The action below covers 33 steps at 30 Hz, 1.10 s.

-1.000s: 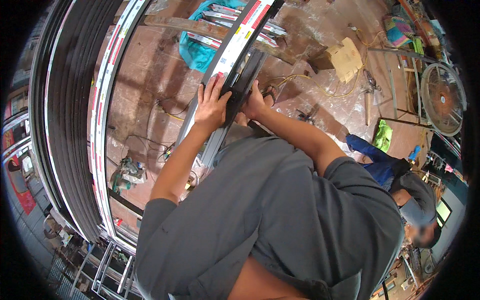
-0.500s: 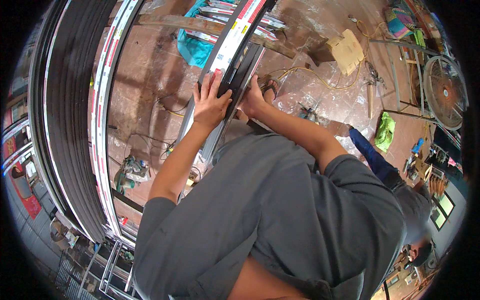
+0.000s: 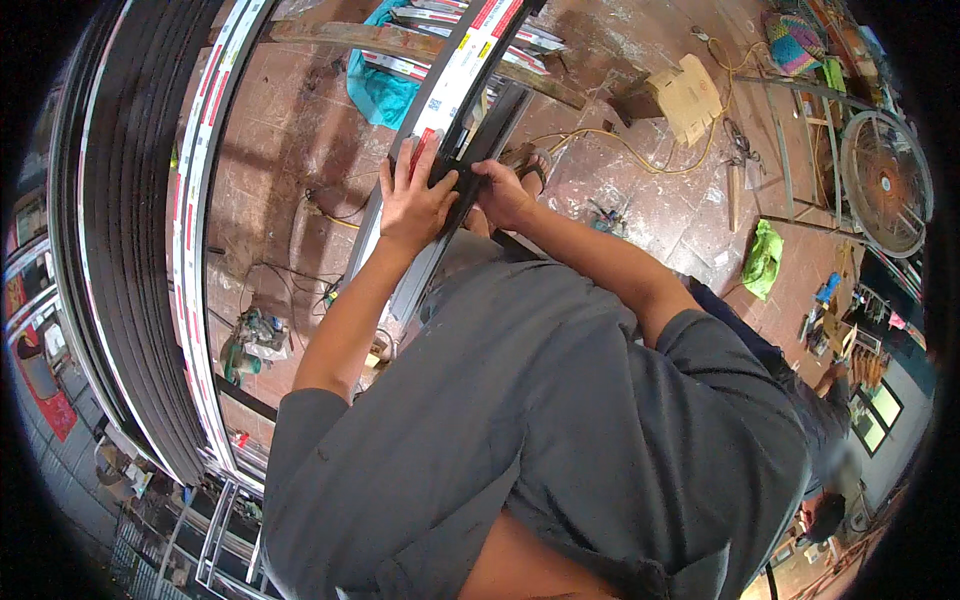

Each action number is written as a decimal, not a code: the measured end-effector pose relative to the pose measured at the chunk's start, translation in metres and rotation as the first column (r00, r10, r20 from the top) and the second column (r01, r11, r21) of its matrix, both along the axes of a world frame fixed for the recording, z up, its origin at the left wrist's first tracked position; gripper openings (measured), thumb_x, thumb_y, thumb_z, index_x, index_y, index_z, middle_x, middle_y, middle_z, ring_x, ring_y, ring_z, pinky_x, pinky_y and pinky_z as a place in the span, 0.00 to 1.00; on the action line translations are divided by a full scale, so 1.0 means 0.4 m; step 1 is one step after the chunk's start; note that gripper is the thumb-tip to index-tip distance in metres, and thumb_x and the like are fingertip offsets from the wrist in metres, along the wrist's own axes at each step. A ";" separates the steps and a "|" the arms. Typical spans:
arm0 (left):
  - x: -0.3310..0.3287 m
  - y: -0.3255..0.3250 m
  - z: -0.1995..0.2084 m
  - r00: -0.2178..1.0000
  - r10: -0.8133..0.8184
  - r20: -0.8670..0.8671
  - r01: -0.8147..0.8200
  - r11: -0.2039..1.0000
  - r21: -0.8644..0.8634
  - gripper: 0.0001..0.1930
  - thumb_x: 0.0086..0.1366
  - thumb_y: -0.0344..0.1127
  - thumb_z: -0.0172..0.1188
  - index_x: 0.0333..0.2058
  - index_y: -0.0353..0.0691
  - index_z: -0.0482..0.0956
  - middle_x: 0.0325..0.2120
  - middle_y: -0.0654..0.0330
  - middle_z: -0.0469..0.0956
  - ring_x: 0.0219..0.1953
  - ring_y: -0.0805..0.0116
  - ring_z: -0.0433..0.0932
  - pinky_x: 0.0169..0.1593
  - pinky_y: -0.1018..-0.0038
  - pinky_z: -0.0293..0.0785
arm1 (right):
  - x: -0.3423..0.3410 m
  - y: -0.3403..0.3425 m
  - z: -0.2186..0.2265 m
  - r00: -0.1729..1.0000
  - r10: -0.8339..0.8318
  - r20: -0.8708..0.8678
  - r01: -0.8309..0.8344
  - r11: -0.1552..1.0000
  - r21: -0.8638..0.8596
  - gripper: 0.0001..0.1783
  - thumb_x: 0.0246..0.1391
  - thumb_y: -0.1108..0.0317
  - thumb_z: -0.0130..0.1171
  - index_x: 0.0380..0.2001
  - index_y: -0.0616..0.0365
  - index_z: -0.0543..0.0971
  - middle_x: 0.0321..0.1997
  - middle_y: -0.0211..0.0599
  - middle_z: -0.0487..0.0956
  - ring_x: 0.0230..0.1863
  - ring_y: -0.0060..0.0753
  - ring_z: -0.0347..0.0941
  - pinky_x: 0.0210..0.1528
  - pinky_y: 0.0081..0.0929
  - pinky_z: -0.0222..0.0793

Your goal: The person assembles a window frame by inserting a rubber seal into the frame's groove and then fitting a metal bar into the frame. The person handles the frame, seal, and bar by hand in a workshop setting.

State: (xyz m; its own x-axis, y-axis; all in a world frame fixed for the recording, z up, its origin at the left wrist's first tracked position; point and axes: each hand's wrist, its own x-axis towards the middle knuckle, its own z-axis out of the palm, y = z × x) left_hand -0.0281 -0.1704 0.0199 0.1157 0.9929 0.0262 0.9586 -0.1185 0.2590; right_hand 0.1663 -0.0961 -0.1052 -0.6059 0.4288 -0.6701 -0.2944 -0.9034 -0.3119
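A long film-faced profile (image 3: 463, 75), dark with a white and red strip along its face, is seen slanting from the far middle of the scene toward the near left, right in front of the body. Its upper face is covered by the left hand (image 3: 412, 208), whose fingers are spread and laid flat rather than wrapped around anything. Just to the right, a plain dark profile (image 3: 502, 118) is set alongside, and its edge is met by the bent thumb and fingers of the right hand (image 3: 507, 195); how firmly they are closed cannot be told, since the fingertips are partly hidden.

The film-faced profile is crossed underneath, farther off, by a wooden beam (image 3: 340, 35). If the pressure of the flat left palm were eased or made uneven, the piece could be slid or rolled on that support, as nothing is hooked beneath it on the visible side. Fingertips could be pinched (the likeliest mishap, it may be judged) if the two profiles were knocked together where the hands are brought close. Should a profile be dropped, the sandalled foot (image 3: 533, 172) beyond the right hand could be struck. A misstep could also be caused by the yellow cable (image 3: 640, 158) looped across the floor (image 3: 275, 190) to the right.
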 end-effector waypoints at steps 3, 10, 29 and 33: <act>0.000 0.001 -0.002 1.000 -0.008 0.001 0.008 1.000 0.014 0.19 0.70 0.48 0.74 0.59 0.63 0.91 0.85 0.55 0.58 0.86 0.39 0.52 0.79 0.25 0.54 | -0.008 -0.008 0.007 1.000 0.015 -0.019 -0.015 1.000 -0.019 0.19 0.67 0.52 0.62 0.50 0.56 0.84 0.41 0.40 0.86 0.37 0.45 0.81 0.42 0.48 0.79; -0.005 0.007 -0.001 0.998 -0.053 -0.029 0.054 0.998 0.025 0.17 0.72 0.46 0.72 0.58 0.62 0.91 0.86 0.55 0.56 0.86 0.39 0.51 0.77 0.23 0.54 | -0.023 0.007 0.038 0.995 -0.095 -0.004 0.095 0.995 -0.013 0.15 0.68 0.59 0.64 0.50 0.56 0.84 0.46 0.38 0.86 0.46 0.43 0.83 0.54 0.43 0.76; -0.007 0.010 0.004 0.998 -0.063 -0.022 0.063 0.998 -0.006 0.13 0.71 0.39 0.68 0.52 0.55 0.92 0.87 0.57 0.52 0.87 0.33 0.46 0.76 0.14 0.49 | -0.060 -0.017 0.114 0.974 -0.127 0.190 0.102 0.985 0.138 0.18 0.65 0.68 0.77 0.52 0.56 0.80 0.44 0.36 0.88 0.41 0.35 0.87 0.38 0.44 0.83; -0.015 0.000 -0.009 0.997 -0.019 0.077 0.014 0.998 0.066 0.14 0.68 0.44 0.72 0.51 0.55 0.93 0.86 0.54 0.52 0.87 0.30 0.46 0.76 0.14 0.48 | -0.066 -0.024 0.122 0.962 -0.184 0.200 0.161 0.979 0.128 0.20 0.66 0.71 0.75 0.54 0.58 0.77 0.45 0.40 0.88 0.42 0.38 0.88 0.40 0.43 0.86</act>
State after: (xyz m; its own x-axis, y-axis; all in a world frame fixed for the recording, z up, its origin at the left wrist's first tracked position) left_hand -0.0342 -0.1705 0.0163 0.1270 0.9868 0.1001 0.9336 -0.1530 0.3240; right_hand 0.1400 -0.1058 -0.0566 -0.3670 0.5925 -0.7171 -0.3602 -0.8013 -0.4777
